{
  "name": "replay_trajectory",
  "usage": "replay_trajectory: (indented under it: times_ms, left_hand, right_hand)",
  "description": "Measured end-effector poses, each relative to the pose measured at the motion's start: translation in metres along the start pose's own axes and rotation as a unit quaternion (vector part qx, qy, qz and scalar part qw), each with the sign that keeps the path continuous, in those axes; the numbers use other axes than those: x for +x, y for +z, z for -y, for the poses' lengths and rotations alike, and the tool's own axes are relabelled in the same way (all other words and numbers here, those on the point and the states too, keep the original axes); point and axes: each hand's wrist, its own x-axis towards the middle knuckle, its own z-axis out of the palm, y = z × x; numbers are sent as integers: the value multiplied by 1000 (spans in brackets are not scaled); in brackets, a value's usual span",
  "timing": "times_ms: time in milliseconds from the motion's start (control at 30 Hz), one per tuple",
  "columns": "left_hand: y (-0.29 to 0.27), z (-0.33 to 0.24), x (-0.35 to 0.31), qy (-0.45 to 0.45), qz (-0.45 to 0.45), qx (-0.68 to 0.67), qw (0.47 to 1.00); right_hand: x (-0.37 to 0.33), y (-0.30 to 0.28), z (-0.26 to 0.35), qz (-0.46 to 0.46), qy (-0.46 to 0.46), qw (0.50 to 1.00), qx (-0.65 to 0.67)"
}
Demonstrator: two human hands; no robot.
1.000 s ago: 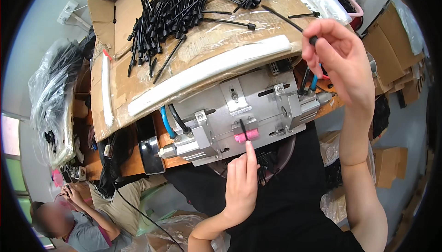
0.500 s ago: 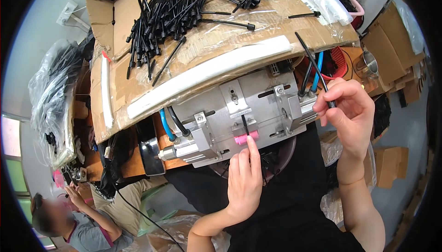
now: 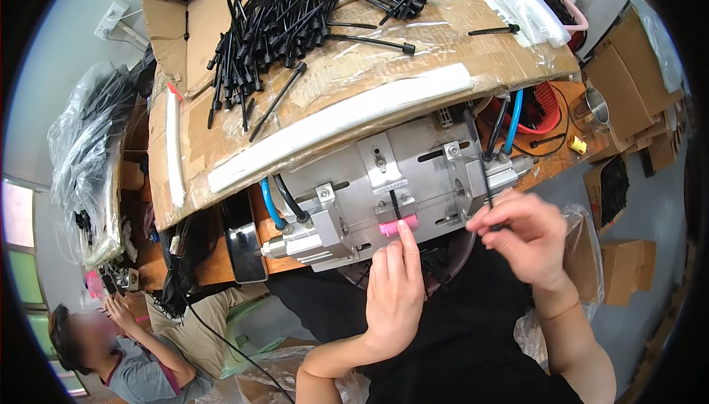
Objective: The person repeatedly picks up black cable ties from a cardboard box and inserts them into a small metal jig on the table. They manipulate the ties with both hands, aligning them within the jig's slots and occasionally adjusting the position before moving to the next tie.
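A metal fixture (image 3: pixel 347 179) with two cylinder blocks stands in front of me. At its near edge lies a small pink cylinder (image 3: pixel 388 230), and a short black rod (image 3: pixel 394 202) sticks up from it toward the centre bracket. My left hand (image 3: pixel 395 297) touches the pink cylinder with its stretched index finger; the other fingers are curled loosely. In my right hand (image 3: pixel 530 238), beside the right block, a thin black rod (image 3: pixel 484 175) is pinched between thumb and fingers. Its lower end is partly hidden by them.
Beyond the fixture, a cardboard sheet (image 3: pixel 354 72) bears a pile of black rods (image 3: pixel 273 27) with thicker heads. Blue hoses (image 3: pixel 514 120) rise at both sides. A red basket (image 3: pixel 548 112) and a metal cup (image 3: pixel 593 107) stand right. Another person (image 3: pixel 148 360) works at lower left.
My right hand has come down and slightly left, bringing the black rod down over the fixture's right block. My left finger stays on the pink cylinder. The whole view has shifted slightly.
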Motion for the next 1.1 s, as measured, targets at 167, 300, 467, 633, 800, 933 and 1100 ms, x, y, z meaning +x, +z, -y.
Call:
replay_trajectory:
  times_ms: [167, 300, 467, 633, 800, 933, 1100]
  left_hand:
    - [-54, 46, 59, 12, -137, -45, 990]
    - [-65, 105, 153, -32, -236, 54, 970]
    - [-70, 124, 175, 7, -131, -87, 987]
    - [-81, 116, 165, 43, -77, -202, 975]
    - [-76, 110, 157, 64, -114, -141, 981]
    - [-79, 105, 151, 41, -131, -151, 979]
    - [-111, 99, 126, 45, -109, -247, 962]
  right_hand:
    - [-28, 31, -19, 55, -72, 973, -214]
    - [-38, 50, -39, 84, -116, 955, -259]
    - [-33, 64, -54, 97, -126, 945, -286]
    - [-31, 57, -47, 114, -104, 938, -311]
    - [-34, 54, -40, 60, -155, 943, -290]
    - [-36, 63, -52, 71, -132, 947, -285]
    - [-34, 65, -58, 74, -114, 946, -296]
